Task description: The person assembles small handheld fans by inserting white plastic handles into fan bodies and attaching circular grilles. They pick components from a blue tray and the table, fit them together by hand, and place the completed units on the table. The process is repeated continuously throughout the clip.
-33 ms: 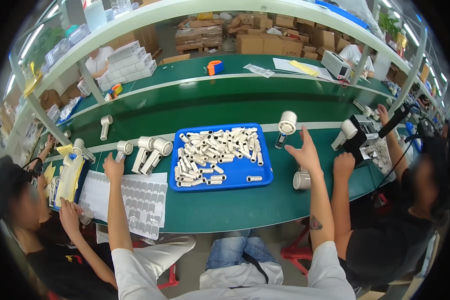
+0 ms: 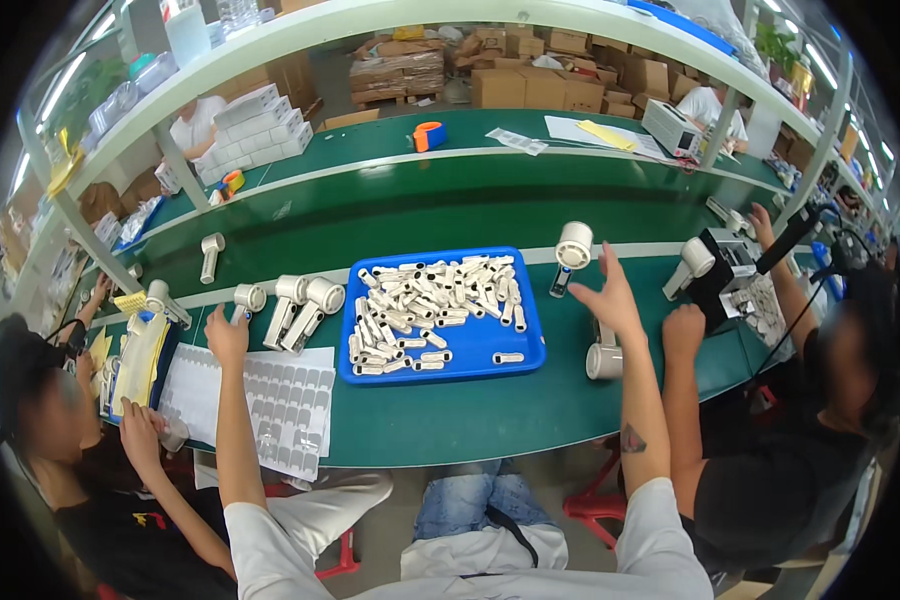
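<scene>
Left hand (image 2: 227,338): tray's (image 2: 475,350) 9 o'clock, at a white fan (image 2: 250,297), can't tell if gripping. Right hand (image 2: 613,300): 3 o'clock, grip wide, upright fan (image 2: 574,245) at its 11.

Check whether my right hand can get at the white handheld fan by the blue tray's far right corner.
Probably yes: your right hand is open close beside the white handheld fan, thumb toward it, and nothing visible stands between them.

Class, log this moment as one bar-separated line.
Left hand: at pale fan | right hand: open, near second fan | blue tray: holds small white pieces | patterned sheet: left of tray
</scene>
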The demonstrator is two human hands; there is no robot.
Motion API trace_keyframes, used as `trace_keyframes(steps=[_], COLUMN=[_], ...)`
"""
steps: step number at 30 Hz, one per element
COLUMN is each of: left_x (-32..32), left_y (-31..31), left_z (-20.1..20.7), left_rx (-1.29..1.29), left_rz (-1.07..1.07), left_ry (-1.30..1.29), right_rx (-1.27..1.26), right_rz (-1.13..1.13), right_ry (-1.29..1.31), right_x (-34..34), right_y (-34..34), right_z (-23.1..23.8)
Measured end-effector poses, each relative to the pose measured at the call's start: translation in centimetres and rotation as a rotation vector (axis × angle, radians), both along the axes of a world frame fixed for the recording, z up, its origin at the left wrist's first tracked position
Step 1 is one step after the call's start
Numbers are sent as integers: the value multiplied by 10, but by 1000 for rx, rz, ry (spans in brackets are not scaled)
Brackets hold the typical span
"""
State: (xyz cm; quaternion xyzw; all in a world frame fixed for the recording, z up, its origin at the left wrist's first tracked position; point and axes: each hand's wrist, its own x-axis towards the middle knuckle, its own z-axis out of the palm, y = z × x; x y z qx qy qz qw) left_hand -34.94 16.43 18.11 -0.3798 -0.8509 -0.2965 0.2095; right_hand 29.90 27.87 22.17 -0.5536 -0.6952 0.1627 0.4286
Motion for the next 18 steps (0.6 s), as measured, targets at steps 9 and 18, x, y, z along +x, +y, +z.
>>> trace_keyframes(steps=[9,18], left_x=[192,305], left_y=[-7,10], left_z=[61,36], left_rx=[170,-4], left_rz=[-932,-1297], left_ry=[-304,-335], right_rx=[-42,10], right_rz=[271,284], right_ry=[69,44], right_x=[4,-4], right_y=[40,56], right_z=[37,38])
